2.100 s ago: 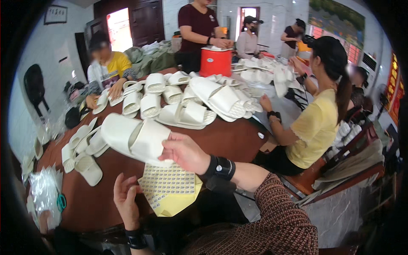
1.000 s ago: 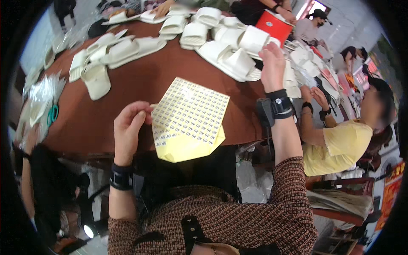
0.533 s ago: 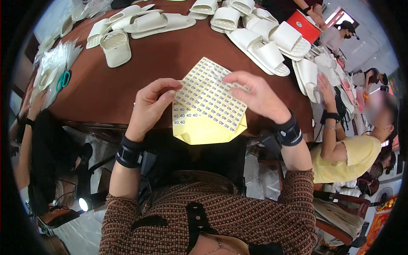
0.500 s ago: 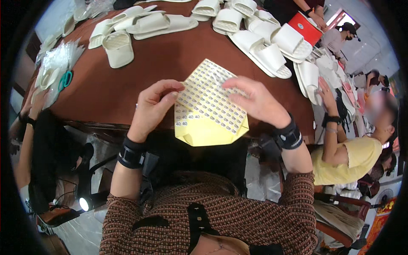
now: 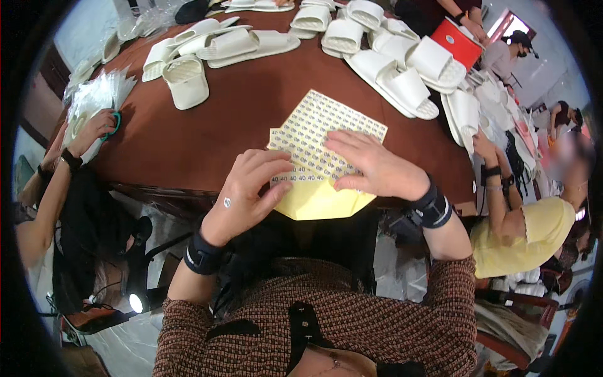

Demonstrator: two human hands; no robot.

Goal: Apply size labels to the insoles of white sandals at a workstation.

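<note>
A sheet of small round printed stickers point(image 5: 314, 125) lies at the table's near edge, its bare yellow lower part point(image 5: 323, 204) bent over the edge. My left hand point(image 5: 251, 188) is at the sheet's left side, fingers curved and thumb apart, with the fingertips over the stickers. One small round white sticker point(image 5: 227, 202) is on the back of that hand. Across the right half of the sheet lies my right hand point(image 5: 377, 163), its fingers stretched out flat and its thumb spread. Both wrists wear black bands.
Cream slippers point(image 5: 254, 49) lie along the far side of the brown table point(image 5: 182, 141), with more slippers point(image 5: 392, 75) at the back right. At the left, a co-worker's hand point(image 5: 94, 129) is at teal-handled scissors point(image 5: 114, 124) beside clear plastic bags point(image 5: 100, 94). Another person in yellow point(image 5: 524, 235) works at the right.
The view has shifted slightly. My right hand has come down flat on the sheet, and my left thumb and fingers have parted. The left co-worker's hand has reached the scissors.
</note>
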